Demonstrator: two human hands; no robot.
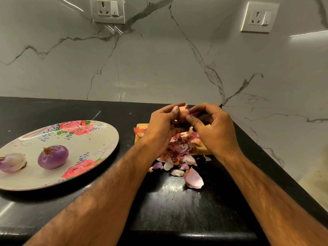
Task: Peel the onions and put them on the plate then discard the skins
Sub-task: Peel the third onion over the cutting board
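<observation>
Both hands hold one small onion in the air above the skin pile. My left hand cups it from the left, and my right hand pinches its brownish skin with thumb and fingertips. Most of the onion is hidden by my fingers. A heap of onion skins lies below, partly on a small wooden board and partly on the black counter. At the left, a flowered plate carries two peeled onions: a purple one and a paler one.
The black counter ends at a front edge near me and meets a marble wall behind and to the right. Two wall sockets sit high on the wall. A large loose skin piece lies nearest me.
</observation>
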